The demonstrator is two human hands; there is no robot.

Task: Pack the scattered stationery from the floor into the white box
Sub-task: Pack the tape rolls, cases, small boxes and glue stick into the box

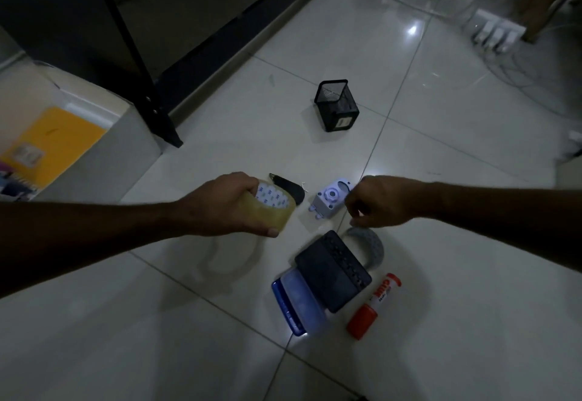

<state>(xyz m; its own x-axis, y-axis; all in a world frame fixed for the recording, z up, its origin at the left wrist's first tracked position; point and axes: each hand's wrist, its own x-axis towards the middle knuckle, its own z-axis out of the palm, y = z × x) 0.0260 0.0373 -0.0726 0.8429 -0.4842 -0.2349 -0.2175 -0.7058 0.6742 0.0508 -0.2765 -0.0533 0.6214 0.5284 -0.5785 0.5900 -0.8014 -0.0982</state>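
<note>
My left hand [230, 205] grips a roll of clear brown packing tape [271, 210], lifted above the floor tiles. My right hand [381, 202] hovers with its fingers curled and nothing visible in them, right beside a pale blue plastic sharpener-like item [327, 200]. On the floor lie a small black tool [289, 188], a grey tape roll [373, 246], a black case [333, 270], a blue box [296, 304] and a red-and-white glue stick [374, 306]. A black mesh pen holder [337, 106] stands farther off. The white box [138, 139] sits at the left and holds a yellow notebook [53, 145].
A black desk frame leg [148, 79] stands just beside the white box. A white power strip [496, 33] with cables lies at the far right. The light is dim and the glossy floor reflects a lamp.
</note>
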